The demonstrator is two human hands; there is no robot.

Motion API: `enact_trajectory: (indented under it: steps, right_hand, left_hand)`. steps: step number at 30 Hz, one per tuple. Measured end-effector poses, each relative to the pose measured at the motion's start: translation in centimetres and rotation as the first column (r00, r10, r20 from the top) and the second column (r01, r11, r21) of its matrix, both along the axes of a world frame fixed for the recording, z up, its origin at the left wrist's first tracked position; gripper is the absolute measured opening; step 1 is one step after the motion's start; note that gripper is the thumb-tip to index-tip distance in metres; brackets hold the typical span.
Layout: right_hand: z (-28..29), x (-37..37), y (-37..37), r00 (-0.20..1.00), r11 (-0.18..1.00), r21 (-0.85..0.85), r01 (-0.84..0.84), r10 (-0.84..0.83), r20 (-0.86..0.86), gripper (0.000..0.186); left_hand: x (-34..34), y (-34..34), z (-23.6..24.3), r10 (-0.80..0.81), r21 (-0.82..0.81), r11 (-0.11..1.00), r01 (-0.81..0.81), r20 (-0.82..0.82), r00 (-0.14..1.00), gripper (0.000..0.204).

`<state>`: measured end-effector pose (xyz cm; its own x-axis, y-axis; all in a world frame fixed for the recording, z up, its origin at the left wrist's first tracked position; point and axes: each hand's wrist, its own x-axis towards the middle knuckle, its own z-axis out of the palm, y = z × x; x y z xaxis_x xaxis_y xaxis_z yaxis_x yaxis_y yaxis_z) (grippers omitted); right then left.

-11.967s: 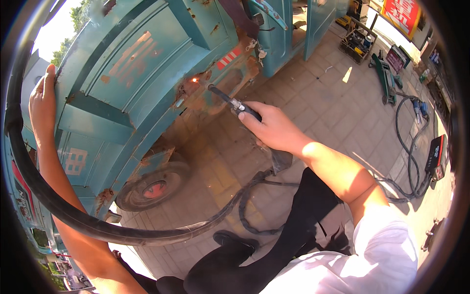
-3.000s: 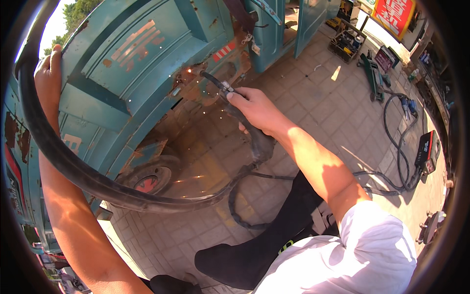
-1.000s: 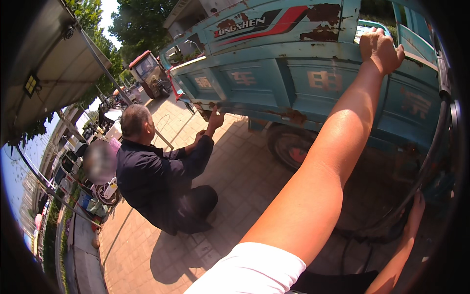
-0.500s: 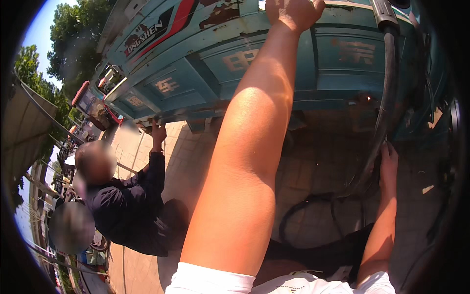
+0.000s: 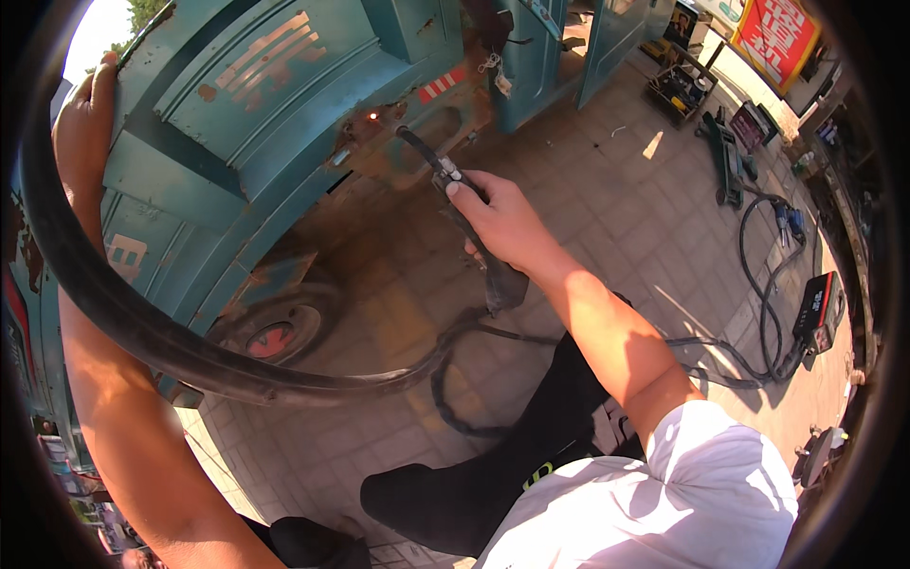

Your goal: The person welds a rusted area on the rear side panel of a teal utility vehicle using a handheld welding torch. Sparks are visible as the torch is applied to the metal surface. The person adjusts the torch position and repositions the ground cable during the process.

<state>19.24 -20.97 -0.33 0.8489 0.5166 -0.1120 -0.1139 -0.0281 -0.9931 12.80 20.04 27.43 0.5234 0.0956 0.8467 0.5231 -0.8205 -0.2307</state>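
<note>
My left hand (image 5: pixel 83 128) is up at the left rim of the view, closed over the top edge of a worn teal cargo-bed side panel (image 5: pixel 284 71). In my right hand (image 5: pixel 502 218) is a black welding torch (image 5: pixel 453 190), gripped by its handle. The torch's dark nozzle points up and left at the rusty lower rail (image 5: pixel 417 142) of the bed, apart from a small glowing orange spot (image 5: pixel 373 117). A thick black hose (image 5: pixel 171 332) arches from the upper left, in front of my left forearm, down toward the floor.
Below the bed is a wheel (image 5: pixel 275 332) with a red hub. Cables run over the paving to a black box with red trim (image 5: pixel 820 318). A green floor jack (image 5: pixel 725 161), an open tool tray (image 5: pixel 687 90) and a red sign (image 5: pixel 773 43) stand at the right.
The view has swung right along the bed. My right hand has come up from low beside the hose, now showing the torch near the rail. The co-worker's head and arms have left the view.
</note>
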Motion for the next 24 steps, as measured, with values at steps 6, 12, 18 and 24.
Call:
enact_trajectory:
  steps: [6,12,18,24]
  right_hand:
    - [0.4,0.4,2.0,0.998,0.998,0.015,-0.054,0.054,0.023,0.046]
    - [0.3,0.8,1.9,0.997,0.997,0.026,-0.067,0.066,0.035,0.046]
    - [0.2,1.1,2.0,0.997,0.998,0.009,-0.056,0.056,0.054,0.043]
    - [0.4,1.2,1.8,0.998,0.998,0.000,-0.059,0.059,0.037,0.043]
  left_hand:
    - [-1.2,3.3,1.7,0.130,0.008,0.992,-0.130,-0.068,0.989,0.063]
    - [-1.3,1.7,1.6,0.128,-0.040,0.990,-0.133,-0.120,0.984,0.056]
    - [-1.3,1.9,1.7,0.100,-0.038,0.994,-0.107,-0.155,0.983,0.055]
    - [-0.9,3.4,1.0,0.067,0.038,0.997,-0.065,-0.067,0.995,0.058]
